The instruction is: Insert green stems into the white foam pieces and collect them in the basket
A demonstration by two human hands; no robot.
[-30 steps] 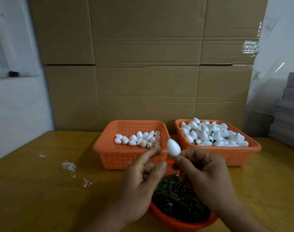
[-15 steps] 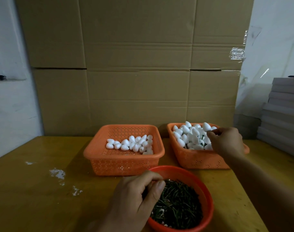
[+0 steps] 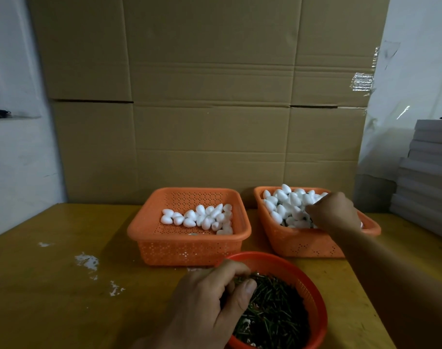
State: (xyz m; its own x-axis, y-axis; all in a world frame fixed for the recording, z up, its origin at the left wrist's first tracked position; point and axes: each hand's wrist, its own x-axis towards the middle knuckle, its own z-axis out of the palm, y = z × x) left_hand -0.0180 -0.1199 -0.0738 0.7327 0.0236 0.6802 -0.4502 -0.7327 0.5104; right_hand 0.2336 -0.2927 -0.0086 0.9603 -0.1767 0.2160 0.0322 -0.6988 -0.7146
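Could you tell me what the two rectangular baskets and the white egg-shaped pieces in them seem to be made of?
The left basket and right basket look like moulded orange plastic with a smooth, slightly glossy rim and walls pierced by small holes. The white pieces look like matte foam, probably polystyrene: dull, evenly white, rounded, heaped loosely.

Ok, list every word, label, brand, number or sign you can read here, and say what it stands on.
None: no readable text shows anywhere in the view.
Cardboard boxes: plain faces, no print visible.
Left basket, right basket and red bowl: only a perforated pattern, no label.
Grey stack at the right edge: no marking that can be made out.
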